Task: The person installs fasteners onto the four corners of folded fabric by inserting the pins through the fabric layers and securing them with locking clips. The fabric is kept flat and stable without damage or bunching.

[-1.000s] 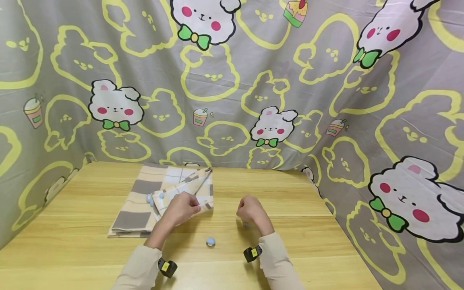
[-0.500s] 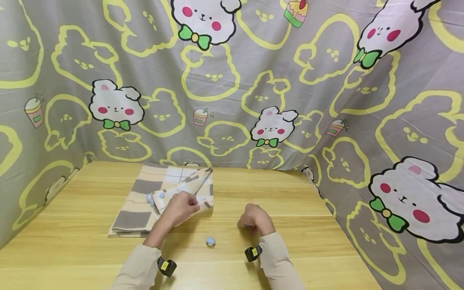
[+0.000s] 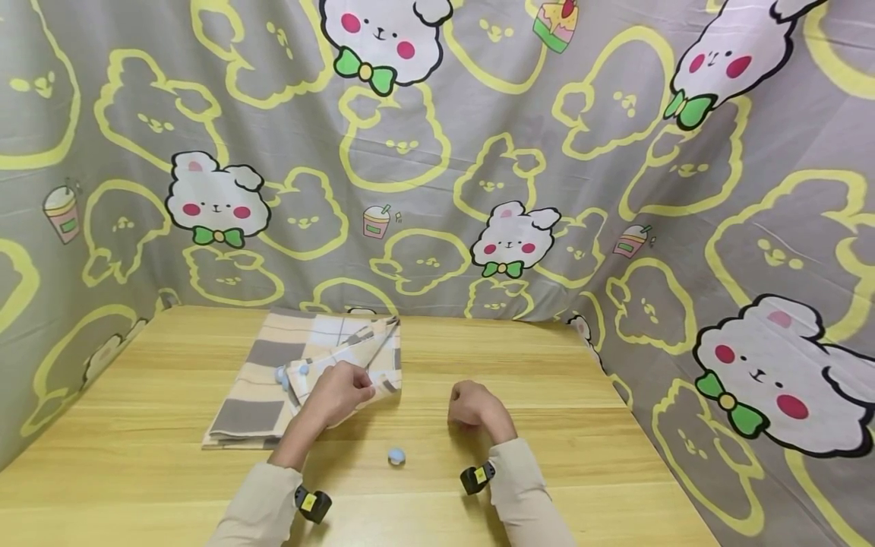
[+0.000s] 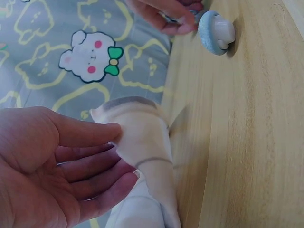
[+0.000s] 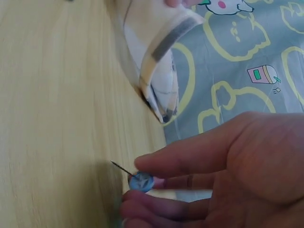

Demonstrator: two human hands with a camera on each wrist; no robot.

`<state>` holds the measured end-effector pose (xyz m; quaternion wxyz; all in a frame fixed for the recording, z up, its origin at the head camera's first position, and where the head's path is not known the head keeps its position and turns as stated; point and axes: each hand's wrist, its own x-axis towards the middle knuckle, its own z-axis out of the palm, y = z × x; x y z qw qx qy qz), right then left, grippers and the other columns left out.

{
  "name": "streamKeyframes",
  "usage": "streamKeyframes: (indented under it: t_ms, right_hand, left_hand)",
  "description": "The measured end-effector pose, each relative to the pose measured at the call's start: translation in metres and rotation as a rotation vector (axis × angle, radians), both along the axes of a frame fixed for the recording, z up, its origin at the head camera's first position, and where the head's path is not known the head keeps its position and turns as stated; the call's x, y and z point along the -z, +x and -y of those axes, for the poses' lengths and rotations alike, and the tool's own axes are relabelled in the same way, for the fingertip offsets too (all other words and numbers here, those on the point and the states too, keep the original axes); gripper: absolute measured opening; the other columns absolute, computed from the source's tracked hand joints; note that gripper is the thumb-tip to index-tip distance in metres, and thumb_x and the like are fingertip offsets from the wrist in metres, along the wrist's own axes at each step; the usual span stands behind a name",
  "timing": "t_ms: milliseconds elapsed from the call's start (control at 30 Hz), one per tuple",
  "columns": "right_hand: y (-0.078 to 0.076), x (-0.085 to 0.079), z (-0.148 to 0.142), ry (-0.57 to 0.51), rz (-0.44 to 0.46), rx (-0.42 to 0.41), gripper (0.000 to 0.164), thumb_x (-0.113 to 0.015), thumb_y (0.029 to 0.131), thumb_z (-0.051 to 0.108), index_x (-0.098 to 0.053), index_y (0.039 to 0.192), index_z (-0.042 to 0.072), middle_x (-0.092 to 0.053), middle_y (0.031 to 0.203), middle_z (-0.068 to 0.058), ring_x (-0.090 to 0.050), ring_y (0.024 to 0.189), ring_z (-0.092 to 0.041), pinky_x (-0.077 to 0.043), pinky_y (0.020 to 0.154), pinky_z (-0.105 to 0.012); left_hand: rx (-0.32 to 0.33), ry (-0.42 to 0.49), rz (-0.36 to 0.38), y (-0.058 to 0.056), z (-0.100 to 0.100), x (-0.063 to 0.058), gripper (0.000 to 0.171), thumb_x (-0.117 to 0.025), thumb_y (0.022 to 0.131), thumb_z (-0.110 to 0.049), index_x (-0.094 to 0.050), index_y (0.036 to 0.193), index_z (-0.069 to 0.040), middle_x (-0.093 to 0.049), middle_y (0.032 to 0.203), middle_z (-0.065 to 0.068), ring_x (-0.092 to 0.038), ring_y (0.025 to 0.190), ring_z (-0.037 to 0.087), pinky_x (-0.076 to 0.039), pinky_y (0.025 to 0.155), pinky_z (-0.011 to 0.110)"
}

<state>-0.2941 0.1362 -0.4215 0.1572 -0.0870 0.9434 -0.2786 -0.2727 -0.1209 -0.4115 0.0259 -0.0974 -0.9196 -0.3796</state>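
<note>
With thumb and fingers, my left hand (image 3: 339,393) pinches a raised corner of the folded plaid cloth (image 3: 263,380), a beige, grey and white piece at the table's left. Between the fingertips of my right hand (image 3: 475,405) is a small blue round pin piece (image 5: 141,181) with a thin needle sticking out, plain in the right wrist view; the head view hides it behind the hand. On the wood between both hands lies a blue-capped mushroom-shaped clip (image 3: 396,456), its pale stem showing in the left wrist view.
Two similar blue clips, one at the cloth's folded flap (image 3: 304,370) and another clip (image 3: 282,376) beside it, sit left of my left hand. A patterned grey curtain (image 3: 424,190) encloses the wooden table (image 3: 547,486) at its back and sides.
My right hand dipped to a small blue piece on the table, took it between its fingertips and rose slightly. My left hand keeps its hold on the cloth corner, almost still.
</note>
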Motion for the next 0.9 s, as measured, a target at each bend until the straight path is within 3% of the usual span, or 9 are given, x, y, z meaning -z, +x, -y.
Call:
streamKeyframes:
  t_ms: [167,300,567,700,900]
  right_hand:
    - [-0.004,0.001,0.001,-0.118,-0.021,-0.005,0.010,-0.059,0.084,0.005,-0.068,0.079,0.004,-0.062,0.063,-0.013,-0.060,0.055,-0.023,-0.045,0.050,-0.029]
    - [-0.006,0.002,0.005,-0.199,-0.025,0.004,0.009,-0.062,0.086,0.006,-0.064,0.078,0.002,-0.064,0.064,-0.011,-0.062,0.057,-0.022,-0.051,0.055,-0.033]
    - [-0.003,0.005,0.024,-0.509,0.108,-0.019,0.008,-0.063,0.085,0.001,-0.062,0.085,-0.007,-0.066,0.072,-0.021,-0.065,0.060,-0.025,-0.056,0.060,-0.041]
    - [0.001,0.006,0.035,-0.614,0.175,-0.026,0.011,-0.063,0.084,0.000,-0.062,0.090,-0.009,-0.067,0.076,-0.024,-0.066,0.061,-0.027,-0.056,0.062,-0.043]
    - [0.004,0.010,0.050,-0.730,0.192,-0.027,0.015,-0.066,0.084,0.002,-0.063,0.094,-0.009,-0.067,0.083,-0.028,-0.068,0.068,-0.029,-0.056,0.065,-0.041]
  left_hand:
    - [0.004,-0.001,0.000,0.000,0.000,0.000,0.019,-0.067,0.087,-0.012,-0.069,0.068,-0.009,-0.061,0.060,0.003,-0.042,0.049,0.013,-0.036,0.050,0.029]
    - [0.007,0.003,-0.004,0.000,-0.001,0.001,0.018,-0.068,0.086,-0.010,-0.069,0.068,-0.009,-0.061,0.060,0.001,-0.044,0.049,0.013,-0.037,0.050,0.029]
    - [0.013,-0.020,0.007,0.000,-0.004,0.002,0.016,-0.069,0.086,-0.012,-0.070,0.070,-0.010,-0.061,0.062,-0.004,-0.048,0.054,0.013,-0.040,0.053,0.029]
    - [0.018,-0.030,-0.006,0.001,-0.006,0.000,0.014,-0.070,0.084,-0.011,-0.070,0.070,-0.010,-0.062,0.063,-0.005,-0.050,0.055,0.013,-0.041,0.054,0.029]
    - [0.036,-0.050,-0.042,0.001,-0.007,0.001,0.013,-0.073,0.081,-0.010,-0.069,0.068,-0.012,-0.063,0.063,-0.006,-0.052,0.056,0.011,-0.043,0.056,0.029]
